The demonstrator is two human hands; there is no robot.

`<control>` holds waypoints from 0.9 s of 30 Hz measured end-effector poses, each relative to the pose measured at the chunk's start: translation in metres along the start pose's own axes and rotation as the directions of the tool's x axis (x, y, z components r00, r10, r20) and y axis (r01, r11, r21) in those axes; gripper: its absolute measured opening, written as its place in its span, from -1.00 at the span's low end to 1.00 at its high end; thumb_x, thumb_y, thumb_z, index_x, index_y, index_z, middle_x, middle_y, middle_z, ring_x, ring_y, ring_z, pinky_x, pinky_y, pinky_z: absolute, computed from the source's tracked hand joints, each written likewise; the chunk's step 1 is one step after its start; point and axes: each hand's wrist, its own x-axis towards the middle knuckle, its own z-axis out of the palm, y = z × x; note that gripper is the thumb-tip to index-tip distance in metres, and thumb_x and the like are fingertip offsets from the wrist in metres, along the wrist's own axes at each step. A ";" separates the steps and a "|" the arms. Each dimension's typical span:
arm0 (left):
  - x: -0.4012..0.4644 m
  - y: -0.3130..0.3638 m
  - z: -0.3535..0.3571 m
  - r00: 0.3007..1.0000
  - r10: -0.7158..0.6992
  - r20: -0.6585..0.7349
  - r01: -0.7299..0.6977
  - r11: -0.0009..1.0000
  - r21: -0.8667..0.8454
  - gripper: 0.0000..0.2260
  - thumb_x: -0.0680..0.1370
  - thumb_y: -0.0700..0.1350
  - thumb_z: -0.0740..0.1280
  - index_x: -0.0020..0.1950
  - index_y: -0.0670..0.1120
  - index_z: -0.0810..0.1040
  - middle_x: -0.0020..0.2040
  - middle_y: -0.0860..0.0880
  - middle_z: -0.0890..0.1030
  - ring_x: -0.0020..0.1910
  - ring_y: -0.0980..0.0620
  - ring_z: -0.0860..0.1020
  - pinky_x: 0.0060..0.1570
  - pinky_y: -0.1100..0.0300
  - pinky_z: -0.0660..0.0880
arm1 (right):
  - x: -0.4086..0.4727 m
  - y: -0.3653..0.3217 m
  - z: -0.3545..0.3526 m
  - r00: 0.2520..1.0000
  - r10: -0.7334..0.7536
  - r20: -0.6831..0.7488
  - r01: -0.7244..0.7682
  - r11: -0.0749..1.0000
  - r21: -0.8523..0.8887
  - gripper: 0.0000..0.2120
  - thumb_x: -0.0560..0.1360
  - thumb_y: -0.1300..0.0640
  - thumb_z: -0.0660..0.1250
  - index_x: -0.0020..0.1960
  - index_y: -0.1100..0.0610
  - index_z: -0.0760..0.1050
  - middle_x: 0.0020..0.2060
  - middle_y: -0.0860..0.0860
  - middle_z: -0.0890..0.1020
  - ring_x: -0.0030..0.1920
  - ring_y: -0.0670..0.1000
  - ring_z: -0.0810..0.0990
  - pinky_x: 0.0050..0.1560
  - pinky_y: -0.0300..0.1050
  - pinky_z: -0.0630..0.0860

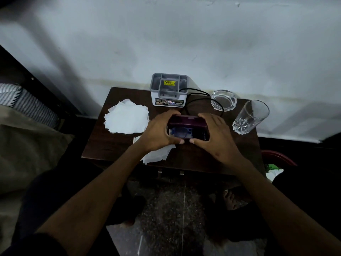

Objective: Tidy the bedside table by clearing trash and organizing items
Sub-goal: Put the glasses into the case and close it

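Head view, dim and grainy. Left hand [158, 131] and right hand [215, 134] curled round the ends of one dark maroon glasses case [188, 121], lid part open, held over the middle of the bedside table [118, 145]. Blue-framed glasses [181, 131] inside, blurred, partly covered by the thumbs. One black cable [201, 93] looping from the organizer toward the case, far end lost behind the right hand. Two white tissues: one [127, 117] spread at far left, one [156, 154] near, mostly under the left wrist. One grey-and-white desk organizer [168, 91] at the far edge against the pale wall [166, 43], yellow sticker unreadable. One glass ashtray [223, 99] right of it. One clear tumbler [250, 117] far right. Bed [27, 135] at left, cut off. Speckled floor [166, 209] below, bare toes [229, 197] barely visible. Red rim [278, 157] at right, unclear object.
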 end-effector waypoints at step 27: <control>-0.008 0.004 0.010 0.987 0.143 -0.068 -0.099 0.893 0.440 -0.73 0.49 -0.05 0.49 0.14 -0.06 0.57 0.03 -0.03 0.70 -0.01 -0.15 0.63 -0.01 -0.06 0.45 | -0.003 -0.007 0.018 0.990 -0.127 -0.052 0.122 0.988 -0.094 -0.56 0.45 0.18 0.49 0.31 0.05 0.53 0.25 -0.01 0.61 0.23 0.13 0.54 0.22 0.11 0.49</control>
